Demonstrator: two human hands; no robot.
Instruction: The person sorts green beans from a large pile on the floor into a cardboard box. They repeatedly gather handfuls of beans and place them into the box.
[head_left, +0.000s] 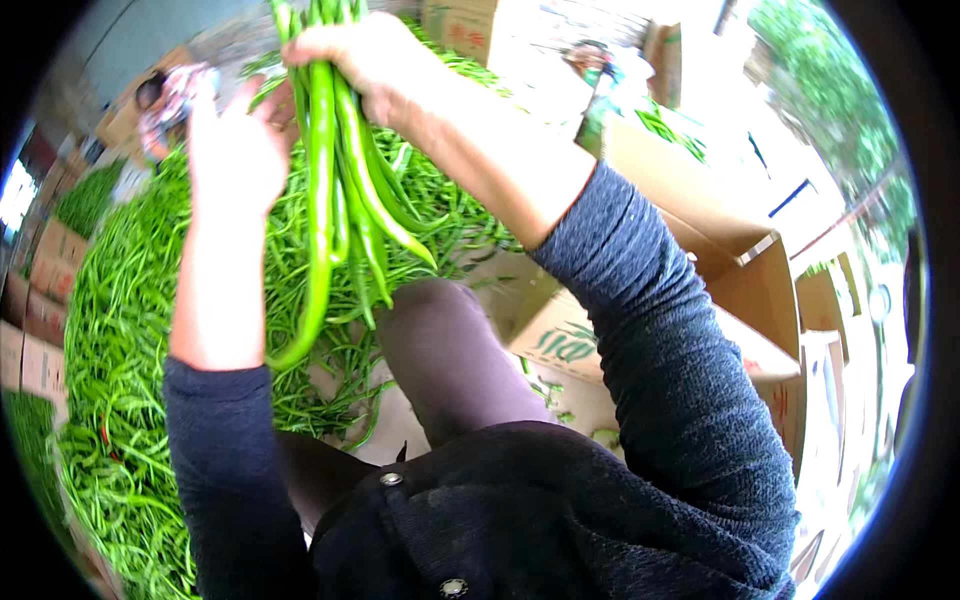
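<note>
My right hand (367, 64) is raised at the top of the view and closed around the upper part of a bunch of long green chili peppers (322, 165), whose curved tips hang downward. Just left of the bunch is my left hand (240, 150), blurred, with its fingers raised; nothing shows in it, and whether its fingertips touch the peppers is unclear. Beneath both hands spreads a large heap of green chili peppers (127, 300), with a red one among them at the lower left.
An open cardboard box (757, 292) stands to the right, near my knee (442, 330), with more boxes behind it. Stacked cartons (56, 262) line the far left. Another person (176, 101) is bent low beyond the heap. Loose peppers lie on the floor (592, 405).
</note>
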